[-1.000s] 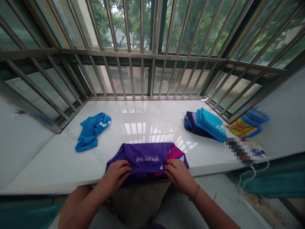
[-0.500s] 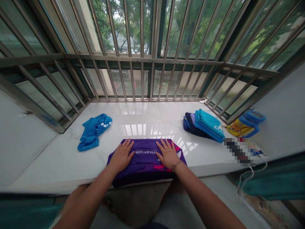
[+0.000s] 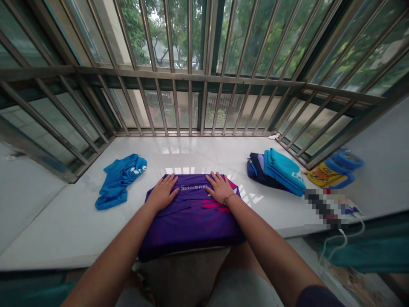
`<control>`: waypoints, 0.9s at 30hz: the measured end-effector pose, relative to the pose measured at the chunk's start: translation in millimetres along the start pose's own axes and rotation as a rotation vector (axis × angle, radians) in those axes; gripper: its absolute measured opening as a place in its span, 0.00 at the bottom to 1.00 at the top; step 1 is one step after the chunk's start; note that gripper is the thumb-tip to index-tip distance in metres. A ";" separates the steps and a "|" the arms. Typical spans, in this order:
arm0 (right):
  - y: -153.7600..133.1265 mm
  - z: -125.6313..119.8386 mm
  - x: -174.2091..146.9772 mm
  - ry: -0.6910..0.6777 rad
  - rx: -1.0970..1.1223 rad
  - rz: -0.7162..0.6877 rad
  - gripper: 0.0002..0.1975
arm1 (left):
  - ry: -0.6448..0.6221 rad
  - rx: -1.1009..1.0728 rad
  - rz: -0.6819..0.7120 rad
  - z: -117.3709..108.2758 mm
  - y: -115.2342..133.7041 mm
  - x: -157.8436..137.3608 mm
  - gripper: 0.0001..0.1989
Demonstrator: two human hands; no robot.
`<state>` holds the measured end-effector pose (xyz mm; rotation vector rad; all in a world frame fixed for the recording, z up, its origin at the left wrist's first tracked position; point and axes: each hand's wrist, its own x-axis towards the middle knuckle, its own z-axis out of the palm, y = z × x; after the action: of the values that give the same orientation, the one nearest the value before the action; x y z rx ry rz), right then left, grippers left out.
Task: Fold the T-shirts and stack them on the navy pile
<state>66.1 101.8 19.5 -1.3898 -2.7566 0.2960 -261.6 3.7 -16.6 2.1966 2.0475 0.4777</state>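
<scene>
A purple shirt point(image 3: 191, 226) with pink patches and a line of white print lies on the white ledge, its near side hanging at the front edge. My left hand point(image 3: 162, 192) rests flat on its upper left part, fingers spread and pointing away from me. On the upper right part lies my right hand point(image 3: 220, 187), also flat with fingers apart, a thin bracelet at the wrist. The white print shows between both hands. Neither hand grips the cloth.
A crumpled blue shirt point(image 3: 119, 181) lies to the left on the ledge point(image 3: 179, 149). Folded clothes point(image 3: 283, 170) in teal and navy are stacked at right. Beyond them stand a yellow and blue jug point(image 3: 334, 168) and a white cord point(image 3: 335, 247). Metal window bars point(image 3: 191, 79) close off the back.
Both hands have moved farther from me along with the shirt's far edge. More of the purple cloth shows on the near side. The camera view has shifted slightly.
</scene>
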 end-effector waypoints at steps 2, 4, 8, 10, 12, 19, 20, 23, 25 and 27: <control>2.0 0.5 6.8 0.004 -0.001 0.001 0.35 | 0.002 0.004 -0.014 -0.5 -1.3 2.6 0.34; 3.4 0.7 11.2 -0.002 -0.004 0.005 0.35 | 0.005 0.009 -0.028 -0.5 -2.2 4.8 0.34; 7.1 -1.2 19.5 -0.023 -0.012 -0.008 0.35 | 0.007 0.004 -0.031 -0.3 -6.5 12.5 0.34; 9.8 -3.3 26.3 -0.034 -0.016 -0.015 0.35 | 0.003 0.006 -0.025 -0.7 -9.7 18.8 0.35; 12.4 -5.8 35.1 -0.040 -0.021 -0.012 0.35 | -0.007 0.016 -0.020 -0.9 -12.6 25.8 0.35; 18.4 -13.9 63.3 -0.063 -0.034 0.015 0.33 | -0.050 0.040 -0.076 1.6 -20.1 50.7 0.35; 20.0 -16.1 65.6 -0.061 -0.038 0.030 0.32 | -0.057 0.039 -0.105 -0.1 -22.5 55.2 0.33; 28.0 -26.0 70.9 -0.019 -0.054 0.110 0.28 | -0.054 0.055 -0.209 -11.2 -34.1 71.3 0.31; 34.4 -34.1 74.1 0.001 -0.068 0.170 0.26 | -0.044 0.072 -0.264 -21.8 -43.7 83.2 0.31; 39.7 -41.5 77.8 -0.004 -0.077 0.224 0.22 | -0.053 0.076 -0.300 -31.8 -52.1 95.2 0.28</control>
<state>56.1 193.4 48.9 -1.7214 -2.6429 0.2018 -316.3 97.8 13.9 1.8667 2.3460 0.3114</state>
